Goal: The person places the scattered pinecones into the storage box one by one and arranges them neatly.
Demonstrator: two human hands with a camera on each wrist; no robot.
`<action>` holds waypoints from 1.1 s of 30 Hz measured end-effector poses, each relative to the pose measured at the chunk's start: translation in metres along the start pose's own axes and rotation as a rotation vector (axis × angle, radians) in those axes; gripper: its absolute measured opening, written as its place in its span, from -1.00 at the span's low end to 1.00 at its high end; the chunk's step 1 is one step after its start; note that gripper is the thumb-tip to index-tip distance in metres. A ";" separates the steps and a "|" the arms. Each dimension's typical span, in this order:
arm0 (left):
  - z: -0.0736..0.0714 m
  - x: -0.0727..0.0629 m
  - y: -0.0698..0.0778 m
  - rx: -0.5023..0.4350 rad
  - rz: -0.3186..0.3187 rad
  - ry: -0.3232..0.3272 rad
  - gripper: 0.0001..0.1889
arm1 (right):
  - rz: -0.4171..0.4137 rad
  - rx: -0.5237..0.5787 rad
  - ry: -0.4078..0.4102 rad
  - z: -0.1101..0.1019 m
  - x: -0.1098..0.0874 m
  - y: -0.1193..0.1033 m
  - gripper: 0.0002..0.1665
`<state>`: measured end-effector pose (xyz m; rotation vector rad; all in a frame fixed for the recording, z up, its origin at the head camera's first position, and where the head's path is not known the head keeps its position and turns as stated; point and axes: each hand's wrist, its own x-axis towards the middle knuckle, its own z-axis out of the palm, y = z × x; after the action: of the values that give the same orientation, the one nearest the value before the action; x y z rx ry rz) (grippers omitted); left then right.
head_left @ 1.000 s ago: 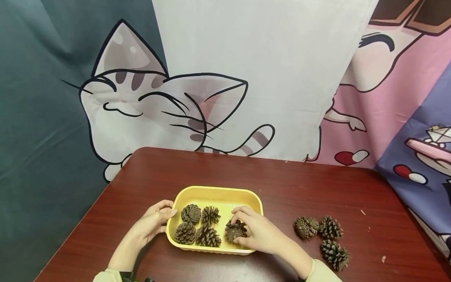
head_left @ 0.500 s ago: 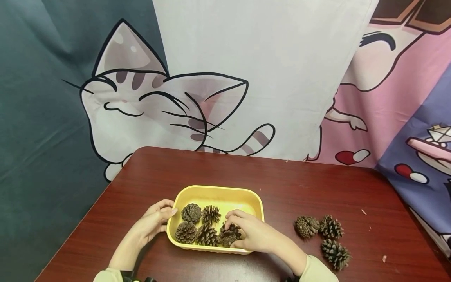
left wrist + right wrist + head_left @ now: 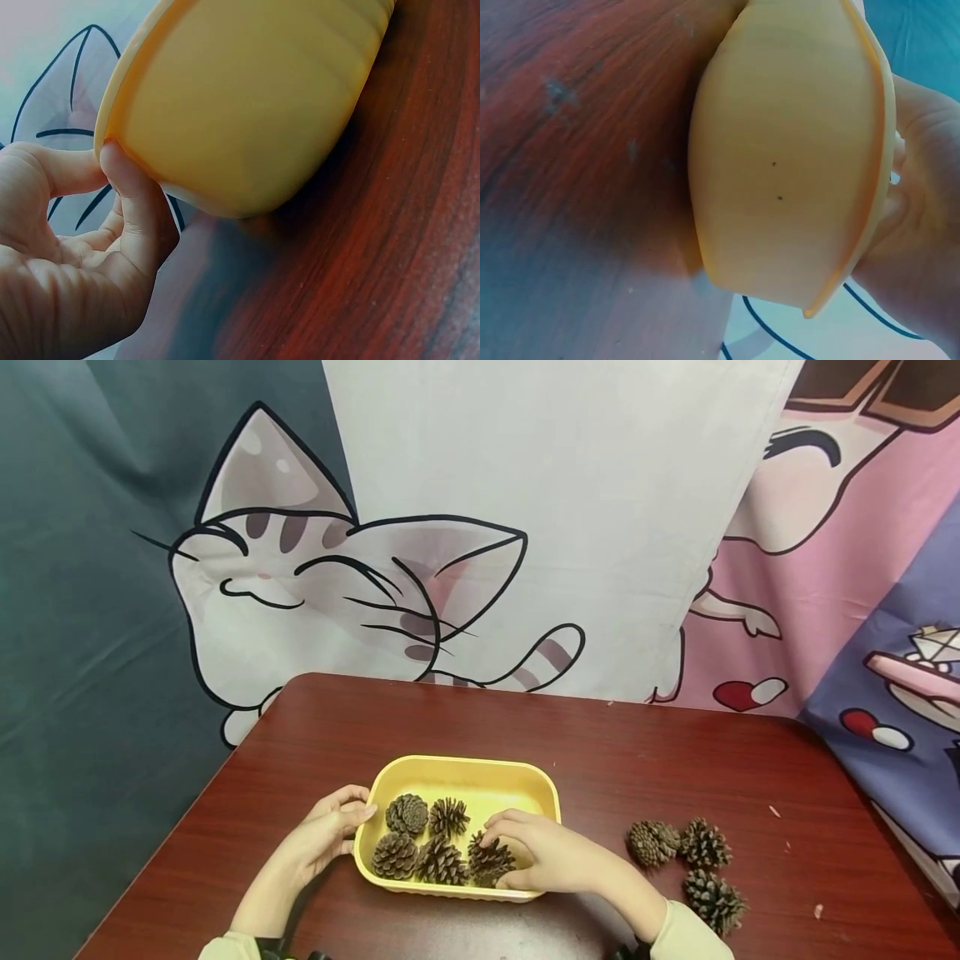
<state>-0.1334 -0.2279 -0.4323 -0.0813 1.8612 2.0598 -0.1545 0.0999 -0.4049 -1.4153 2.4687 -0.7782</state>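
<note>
A yellow plastic bin (image 3: 480, 783) stands on the table with several pine cones (image 3: 439, 861) in its left and middle part. My left hand (image 3: 322, 831) pinches the bin's left rim between thumb and fingers; the left wrist view shows this thumb (image 3: 135, 184) against the outer wall just under the lip. Inside the bin's right half, my right hand (image 3: 551, 856) arches loosely beside a pine cone (image 3: 491, 862), its fingertips and thumb right at the cone's edge and a gap showing toward the palm. The right wrist view has the bin wall (image 3: 787, 150) hiding the fingers.
To the right of the bin, a group of 3 pine cones (image 3: 703, 843) lies on the dark red table (image 3: 600, 752). Small flakes (image 3: 817, 911) are scattered near the right side. A printed cat curtain (image 3: 315, 593) hangs behind the table.
My right hand has carried the pine cone left, beside the other cones; its fingers have since loosened and drawn slightly right. The left hand has kept its place on the rim.
</note>
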 end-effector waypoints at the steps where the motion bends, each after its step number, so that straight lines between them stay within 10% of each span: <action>1: 0.000 0.000 0.000 0.001 0.001 -0.002 -0.75 | 0.005 0.018 0.013 0.001 -0.001 0.001 -0.57; 22: -0.001 0.001 0.000 0.002 -0.012 -0.015 -0.79 | -0.051 0.041 0.324 -0.016 -0.056 0.010 -0.67; 33: -0.007 0.003 0.001 0.013 -0.009 -0.064 -0.80 | 0.077 -0.051 0.377 -0.029 -0.095 0.017 -0.61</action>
<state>-0.1375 -0.2340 -0.4330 -0.0205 1.8328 2.0203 -0.1288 0.1974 -0.3985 -1.2774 2.8186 -1.0564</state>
